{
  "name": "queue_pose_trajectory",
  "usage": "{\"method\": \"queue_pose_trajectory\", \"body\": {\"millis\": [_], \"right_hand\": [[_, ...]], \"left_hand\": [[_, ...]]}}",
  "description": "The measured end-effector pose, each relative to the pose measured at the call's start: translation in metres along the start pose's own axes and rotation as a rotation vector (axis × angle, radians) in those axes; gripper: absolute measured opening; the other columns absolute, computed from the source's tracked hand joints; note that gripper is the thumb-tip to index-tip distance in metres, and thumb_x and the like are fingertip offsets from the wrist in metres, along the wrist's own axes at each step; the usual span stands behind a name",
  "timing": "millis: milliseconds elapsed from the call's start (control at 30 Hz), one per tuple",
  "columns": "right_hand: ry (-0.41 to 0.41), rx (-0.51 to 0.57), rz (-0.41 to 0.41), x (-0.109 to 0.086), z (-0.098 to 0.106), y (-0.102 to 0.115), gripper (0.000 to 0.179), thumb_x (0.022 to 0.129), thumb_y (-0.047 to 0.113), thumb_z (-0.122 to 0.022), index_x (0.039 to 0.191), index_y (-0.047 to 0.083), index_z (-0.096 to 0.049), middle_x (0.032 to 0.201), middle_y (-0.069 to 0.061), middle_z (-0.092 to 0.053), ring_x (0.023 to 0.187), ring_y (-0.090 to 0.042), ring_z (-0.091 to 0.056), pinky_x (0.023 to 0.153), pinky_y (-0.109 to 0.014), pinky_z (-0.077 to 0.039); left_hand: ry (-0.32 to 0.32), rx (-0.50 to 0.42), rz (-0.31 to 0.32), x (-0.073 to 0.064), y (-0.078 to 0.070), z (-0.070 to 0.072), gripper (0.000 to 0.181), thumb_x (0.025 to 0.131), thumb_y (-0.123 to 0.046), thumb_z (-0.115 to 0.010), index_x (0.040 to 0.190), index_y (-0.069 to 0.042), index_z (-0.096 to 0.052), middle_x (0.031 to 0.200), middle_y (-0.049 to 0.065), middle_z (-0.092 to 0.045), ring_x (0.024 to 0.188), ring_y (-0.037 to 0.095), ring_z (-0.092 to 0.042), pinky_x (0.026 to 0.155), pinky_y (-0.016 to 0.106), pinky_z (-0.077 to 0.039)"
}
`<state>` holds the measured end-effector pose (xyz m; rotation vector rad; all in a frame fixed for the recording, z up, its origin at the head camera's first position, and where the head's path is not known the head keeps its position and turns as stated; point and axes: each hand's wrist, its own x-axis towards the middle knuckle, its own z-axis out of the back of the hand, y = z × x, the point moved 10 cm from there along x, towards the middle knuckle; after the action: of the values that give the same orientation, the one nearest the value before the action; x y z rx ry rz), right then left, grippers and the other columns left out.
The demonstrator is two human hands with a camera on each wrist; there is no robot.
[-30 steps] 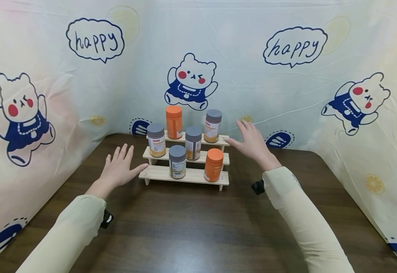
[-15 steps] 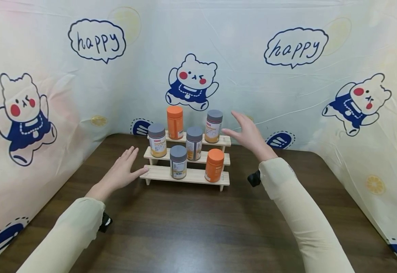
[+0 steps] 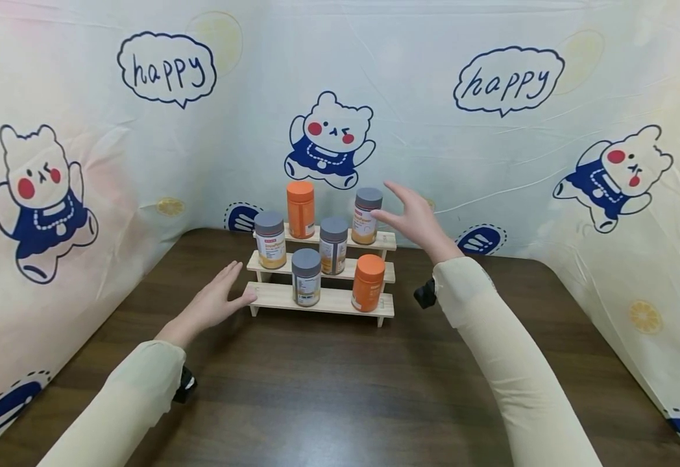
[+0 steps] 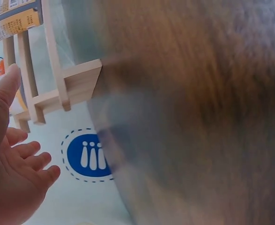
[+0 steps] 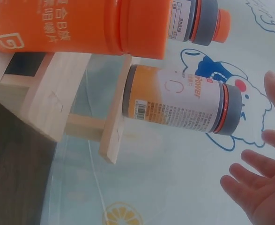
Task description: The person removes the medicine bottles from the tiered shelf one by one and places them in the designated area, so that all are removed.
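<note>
Though apart, bottle [image 5: 174, 99] near right fingers [image 5: 260, 162]

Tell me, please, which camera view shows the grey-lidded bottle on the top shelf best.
The right wrist view: there the grey-lidded bottle appears large, close and uncovered. The head view shows it smaller, and the right grip overlaps its edge. In the left wrist view I cannot make it out.

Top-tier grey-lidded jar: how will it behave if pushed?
The grey-lidded jar could tip: it stands tall on a narrow wooden tier. On its side it would probably roll, being round. Its undented walls suggest stiffness.
</note>
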<state>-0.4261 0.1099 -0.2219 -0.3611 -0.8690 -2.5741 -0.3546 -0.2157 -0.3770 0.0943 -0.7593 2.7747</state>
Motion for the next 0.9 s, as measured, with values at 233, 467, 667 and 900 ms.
{"method": "queue_pose_trajectory", "body": {"millis": [233,467,667,900], "right_hand": [[0.013,0.035,0.015,0.007,-0.008,0.002,0.068,0.085,0.038,-0.065,0.142,0.014,-0.037,0.144,-0.006,-0.035,0.132,-0.022,-0.028,0.105,-0.042,-0.025],[0.009,0.053,-0.010,0.011,-0.010,-0.002,0.067,0.085,0.037,-0.065,0.142,0.015,-0.038,0.144,-0.006,-0.035,0.132,-0.022,-0.030,0.104,-0.042,-0.028],[0.009,0.108,-0.026,0.016,-0.015,-0.007,0.064,0.085,0.032,-0.067,0.140,0.015,-0.040,0.143,-0.005,-0.038,0.130,-0.021,-0.032,0.101,-0.040,-0.034],[0.007,0.177,-0.023,0.020,-0.020,-0.008,0.057,0.085,0.026,-0.067,0.137,0.013,-0.046,0.140,-0.005,-0.041,0.127,-0.021,-0.036,0.098,-0.039,-0.037]], "left_hand": [[0.011,-0.036,0.019,0.004,0.010,-0.013,0.082,0.089,-0.037,-0.060,0.143,0.007,-0.017,0.145,0.031,-0.016,0.130,0.045,-0.019,0.102,0.057,-0.020],[0.003,-0.053,0.009,0.006,0.012,-0.019,0.076,0.090,-0.034,-0.060,0.141,0.009,-0.024,0.143,0.030,-0.024,0.129,0.044,-0.025,0.102,0.054,-0.023],[-0.012,-0.072,0.001,0.004,0.011,-0.020,0.065,0.091,-0.029,-0.059,0.139,0.007,-0.033,0.141,0.027,-0.032,0.126,0.042,-0.031,0.100,0.053,-0.027],[0.025,-0.078,0.048,0.006,0.018,-0.026,0.065,0.092,-0.034,-0.056,0.139,0.005,-0.034,0.140,0.024,-0.033,0.125,0.042,-0.033,0.099,0.055,-0.028]]}}
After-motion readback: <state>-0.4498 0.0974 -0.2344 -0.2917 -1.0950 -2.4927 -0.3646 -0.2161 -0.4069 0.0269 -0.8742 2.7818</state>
